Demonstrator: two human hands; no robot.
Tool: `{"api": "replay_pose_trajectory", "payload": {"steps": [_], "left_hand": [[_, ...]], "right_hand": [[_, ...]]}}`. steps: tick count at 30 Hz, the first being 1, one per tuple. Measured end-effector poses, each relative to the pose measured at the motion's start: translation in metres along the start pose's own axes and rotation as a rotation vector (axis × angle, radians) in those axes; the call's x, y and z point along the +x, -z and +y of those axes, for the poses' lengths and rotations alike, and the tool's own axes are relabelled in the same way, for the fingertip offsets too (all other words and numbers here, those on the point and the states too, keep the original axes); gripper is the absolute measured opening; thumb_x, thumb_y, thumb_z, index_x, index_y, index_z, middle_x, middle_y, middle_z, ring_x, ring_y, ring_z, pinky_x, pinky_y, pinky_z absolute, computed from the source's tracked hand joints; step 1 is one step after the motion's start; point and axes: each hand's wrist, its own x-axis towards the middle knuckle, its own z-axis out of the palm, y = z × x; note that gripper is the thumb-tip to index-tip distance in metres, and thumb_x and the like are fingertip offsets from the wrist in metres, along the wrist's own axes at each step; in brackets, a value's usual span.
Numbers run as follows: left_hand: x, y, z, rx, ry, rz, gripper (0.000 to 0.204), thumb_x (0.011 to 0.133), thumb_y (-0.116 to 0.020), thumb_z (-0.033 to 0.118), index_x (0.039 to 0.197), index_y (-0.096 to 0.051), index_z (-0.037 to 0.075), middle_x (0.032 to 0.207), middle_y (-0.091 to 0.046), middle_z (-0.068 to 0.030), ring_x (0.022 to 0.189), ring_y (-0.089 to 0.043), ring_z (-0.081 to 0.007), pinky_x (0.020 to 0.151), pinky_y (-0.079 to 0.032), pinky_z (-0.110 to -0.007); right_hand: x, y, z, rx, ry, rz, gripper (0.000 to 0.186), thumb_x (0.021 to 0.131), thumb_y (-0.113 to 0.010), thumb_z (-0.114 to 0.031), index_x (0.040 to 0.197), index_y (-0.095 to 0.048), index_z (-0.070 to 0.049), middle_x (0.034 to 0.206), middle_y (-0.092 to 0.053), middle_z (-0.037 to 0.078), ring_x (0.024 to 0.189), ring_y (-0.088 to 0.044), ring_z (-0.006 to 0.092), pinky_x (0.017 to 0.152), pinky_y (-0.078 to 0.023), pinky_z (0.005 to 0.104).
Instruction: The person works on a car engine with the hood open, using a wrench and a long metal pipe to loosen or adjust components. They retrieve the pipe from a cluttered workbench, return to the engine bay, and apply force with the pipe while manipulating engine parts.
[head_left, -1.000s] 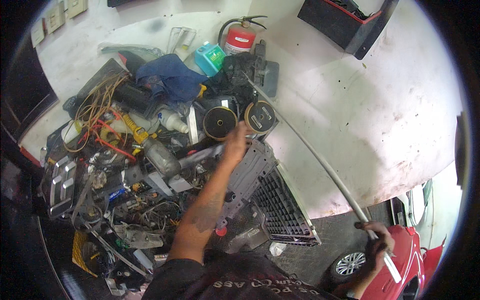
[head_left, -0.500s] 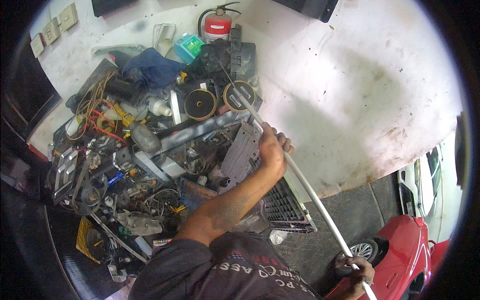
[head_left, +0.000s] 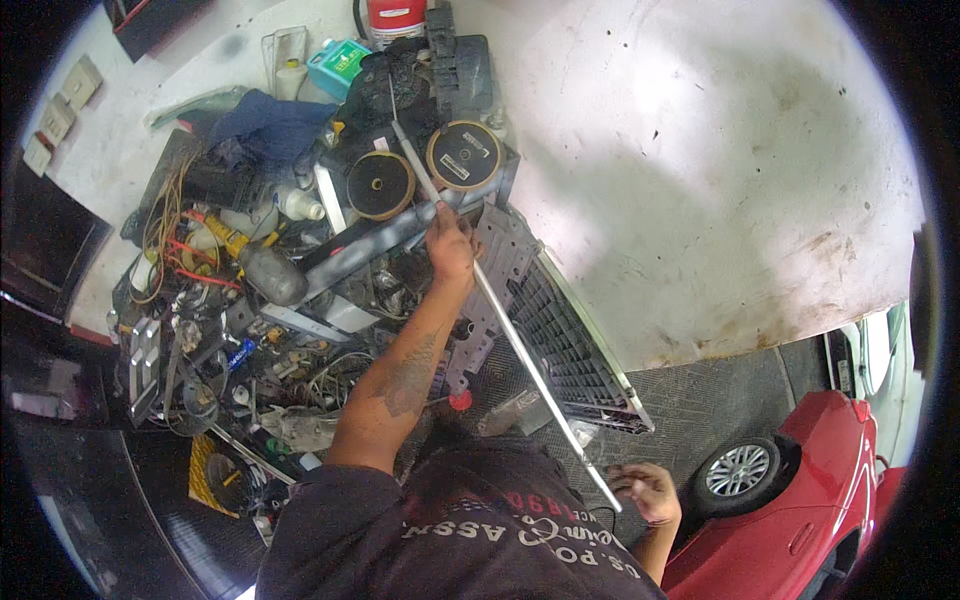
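A long pale metal pole (head_left: 530,362) slants across the view, its thin dark tip rising over the clutter on the bench. My left hand (head_left: 452,246), arm stretched forward, is wrapped round the pole's upper part. Beside the pole's lower end is my right hand (head_left: 650,492), fingers loosely bent and apart, not gripping it. Two round black pads with tan rims lie near the pole's upper end: the left pad (head_left: 381,186) and the right pad (head_left: 464,156). A black slatted grille panel (head_left: 570,330) leans to the right of the pole.
Tools and parts crowd the bench, among them a yellow-and-grey power tool (head_left: 262,262), a blue cloth (head_left: 265,130) and a teal jug (head_left: 338,68). A red fire extinguisher (head_left: 396,18) stands at the back. A red car (head_left: 800,500) is at the lower right, by a white wall (head_left: 690,190).
The pole and my left hand have shifted left. My right hand, closed round the pole's lower part before, has let go and now sits beside its end.
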Motion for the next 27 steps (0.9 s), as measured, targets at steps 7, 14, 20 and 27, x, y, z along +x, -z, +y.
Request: {"api": "replay_pose_trajectory", "payload": {"steps": [7, 14, 20, 27], "left_hand": [[0.014, 0.016, -0.028, 0.145, -0.053, -0.024, 0.040, 0.104, -0.041, 0.045, 0.085, -0.049, 0.011, 0.059, -0.041, -0.0004, 0.043, -0.039, -0.0117, 0.039, -0.036, -0.027], [0.019, 0.047, -0.035, 0.290, -0.100, 0.005, 0.040, 0.103, -0.048, 0.043, 0.089, -0.054, 0.006, 0.059, -0.048, -0.0028, 0.044, -0.049, -0.0159, 0.041, -0.044, -0.033], [-0.010, 0.125, -0.036, 0.562, 0.115, 0.035, 0.049, 0.100, -0.047, 0.052, 0.090, -0.059, 0.006, 0.061, -0.055, -0.0074, 0.044, -0.052, -0.0191, 0.045, -0.047, -0.039], [-0.077, 0.332, -0.087, 1.153, 0.048, 0.227, 0.049, 0.095, -0.052, 0.050, 0.108, -0.066, 0.005, 0.088, -0.069, -0.0182, 0.078, -0.068, -0.0348, 0.073, -0.054, -0.048]], "right_hand": [[0.038, -0.036, 0.031, -0.697, -0.167, 0.068, 0.024, 0.095, -0.064, -0.021, 0.105, -0.069, 0.000, 0.092, -0.070, 0.009, 0.083, -0.063, 0.0159, 0.077, -0.050, 0.0300], [0.064, -0.027, 0.044, -0.717, -0.215, 0.062, 0.028, 0.099, -0.058, -0.022, 0.091, -0.068, 0.003, 0.064, -0.056, 0.002, 0.058, -0.050, 0.0113, 0.055, -0.039, 0.0275], [0.109, -0.015, 0.050, -0.758, -0.098, -0.022, 0.024, 0.096, -0.062, -0.020, 0.094, -0.066, 0.004, 0.073, -0.063, 0.007, 0.065, -0.061, 0.0151, 0.063, -0.050, 0.0304], [0.147, -0.018, 0.044, -1.040, -0.172, -0.202, 0.026, 0.097, -0.058, -0.020, 0.103, -0.066, 0.004, 0.078, -0.067, 0.010, 0.064, -0.064, 0.0185, 0.061, -0.051, 0.0332]]}}
